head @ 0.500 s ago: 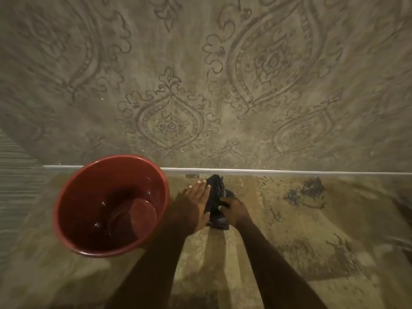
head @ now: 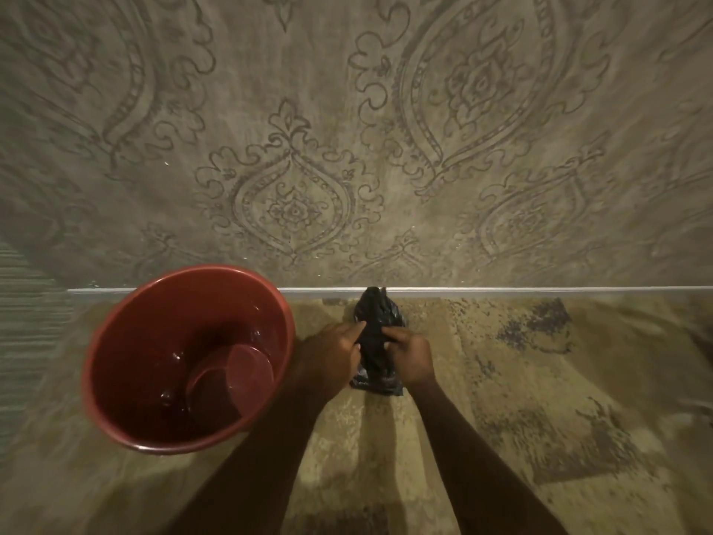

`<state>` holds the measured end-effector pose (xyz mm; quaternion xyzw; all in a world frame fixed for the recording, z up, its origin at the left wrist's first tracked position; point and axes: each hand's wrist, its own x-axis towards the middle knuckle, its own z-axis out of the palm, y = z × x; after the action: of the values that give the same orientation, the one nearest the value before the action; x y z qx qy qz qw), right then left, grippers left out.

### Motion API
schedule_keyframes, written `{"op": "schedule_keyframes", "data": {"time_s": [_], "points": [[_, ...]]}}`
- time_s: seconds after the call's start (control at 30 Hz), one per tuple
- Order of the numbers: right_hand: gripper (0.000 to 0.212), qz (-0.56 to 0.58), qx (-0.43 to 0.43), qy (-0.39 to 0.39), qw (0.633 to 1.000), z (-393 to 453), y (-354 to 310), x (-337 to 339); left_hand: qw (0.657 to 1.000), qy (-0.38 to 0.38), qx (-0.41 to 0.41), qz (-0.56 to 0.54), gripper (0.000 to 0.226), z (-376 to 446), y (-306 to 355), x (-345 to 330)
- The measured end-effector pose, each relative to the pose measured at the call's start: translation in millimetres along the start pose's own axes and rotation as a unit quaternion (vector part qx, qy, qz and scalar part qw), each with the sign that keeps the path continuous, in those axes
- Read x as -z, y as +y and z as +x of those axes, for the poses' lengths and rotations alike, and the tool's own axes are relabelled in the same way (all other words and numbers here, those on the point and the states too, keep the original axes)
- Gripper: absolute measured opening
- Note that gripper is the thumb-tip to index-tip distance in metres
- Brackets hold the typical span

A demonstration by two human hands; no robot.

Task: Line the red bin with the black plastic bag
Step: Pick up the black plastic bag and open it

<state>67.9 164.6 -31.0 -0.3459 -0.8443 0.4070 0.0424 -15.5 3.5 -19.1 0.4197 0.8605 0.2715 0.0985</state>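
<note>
The folded black plastic bag (head: 376,341) is pinched between the left hand (head: 335,355) and right hand (head: 409,355), presumably to be unfolded; the empty red bin (head: 115,341) stands left of the grip.

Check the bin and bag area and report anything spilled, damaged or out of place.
Nothing stands out. The red bin stands upright and unlined, its inside glossy, with no spill around it. The black plastic bag is still bunched between the left hand and right hand.
</note>
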Motion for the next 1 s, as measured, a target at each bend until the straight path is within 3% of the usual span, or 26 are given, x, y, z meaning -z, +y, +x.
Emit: {"op": "schedule_keyframes", "data": {"time_s": [0.07, 0.13, 0.33, 0.43, 0.53, 0.63, 0.73, 0.87, 1.0], "points": [[0.031, 0.044, 0.014, 0.044, 0.998, -9, -16, 11, 0.991, 0.014, 0.077, -0.109, 0.03, -1, 8, 13], [0.027, 0.068, 0.034, 0.083, 0.994, -19, -38, 24, 0.978, 0.034, 0.125, -0.165, 0.033, -5, 22, 29], [0.028, 0.052, 0.135, 0.086, 0.986, -56, -111, 62, 0.862, 0.078, 0.321, -0.384, 0.059, 4, 81, 100], [0.026, 0.03, 0.154, 0.067, 0.985, -76, -143, 71, 0.813, 0.066, 0.382, -0.434, 0.039, 8, 96, 135], [0.02, 0.06, 0.117, 0.027, 0.991, -104, -169, 70, 0.759, 0.091, 0.438, -0.472, 0.022, -5, 101, 167], [0.013, 0.2, 0.054, 0.049, 0.977, -127, -197, 73, 0.75, 0.094, 0.413, -0.509, 0.018, -24, 97, 196], [0.026, 0.289, -0.041, 0.081, 0.953, -128, -231, 76, 0.757, 0.06, 0.35, -0.548, 0.014, -44, 92, 228], [0.013, 0.283, -0.077, -0.012, 0.956, -126, -276, 70, 0.774, 0.044, 0.305, -0.553, 0.027, -64, 77, 259], [0.008, 0.341, -0.104, 0.042, 0.933, -133, -308, 63, 0.761, 0.109, 0.324, -0.551, 0.026, -83, 50, 289]]}}
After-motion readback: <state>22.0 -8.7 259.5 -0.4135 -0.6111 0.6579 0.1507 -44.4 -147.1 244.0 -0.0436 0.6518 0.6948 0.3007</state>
